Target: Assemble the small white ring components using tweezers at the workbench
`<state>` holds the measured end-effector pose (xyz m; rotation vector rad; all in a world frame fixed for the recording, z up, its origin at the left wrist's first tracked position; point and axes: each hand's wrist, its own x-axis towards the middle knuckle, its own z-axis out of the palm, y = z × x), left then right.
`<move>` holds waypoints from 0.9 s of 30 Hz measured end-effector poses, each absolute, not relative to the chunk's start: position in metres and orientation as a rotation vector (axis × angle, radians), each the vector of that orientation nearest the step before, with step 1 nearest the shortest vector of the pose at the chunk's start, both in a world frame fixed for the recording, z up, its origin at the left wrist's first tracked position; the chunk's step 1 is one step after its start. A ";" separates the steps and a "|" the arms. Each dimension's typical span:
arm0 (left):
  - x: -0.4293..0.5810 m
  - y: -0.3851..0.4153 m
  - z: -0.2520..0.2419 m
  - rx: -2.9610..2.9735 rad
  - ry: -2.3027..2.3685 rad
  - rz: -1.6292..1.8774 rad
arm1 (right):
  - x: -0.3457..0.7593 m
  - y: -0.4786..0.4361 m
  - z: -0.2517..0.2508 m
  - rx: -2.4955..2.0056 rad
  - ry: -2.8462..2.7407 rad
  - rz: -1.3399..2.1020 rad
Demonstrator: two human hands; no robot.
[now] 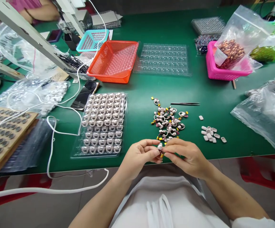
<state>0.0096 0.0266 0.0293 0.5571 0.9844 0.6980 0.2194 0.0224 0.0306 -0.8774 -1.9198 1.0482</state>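
Green bench point(223, 95): my left grip point(138, 155) and right grip point(188, 155) jointly pinch one pale, yellow-tabbed component point(160, 146) near a heap of similar parts point(167, 119).

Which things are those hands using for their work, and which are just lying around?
Seem to belong:
- small pale piece, held by left hand and right hand
- pile of similar pieces
- pale caps, probably
- tweezers, perhaps

Probably just lying about:
- phone
- white cable
- pink basket
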 end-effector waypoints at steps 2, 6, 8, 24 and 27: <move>0.011 0.026 0.030 0.593 0.993 0.693 | 0.219 0.023 0.034 -0.928 -1.889 1.108; 0.015 0.024 0.037 0.683 1.051 0.709 | 0.216 0.027 0.039 -1.108 -1.796 1.232; 0.018 0.022 0.038 0.719 1.080 0.729 | 0.213 0.030 0.040 -1.187 -1.728 1.345; 0.016 0.015 0.025 1.246 1.224 0.774 | 0.206 0.044 0.035 -1.274 -1.511 1.753; 0.016 0.015 0.025 1.252 1.233 0.768 | 0.206 0.045 0.037 -1.289 -1.558 1.730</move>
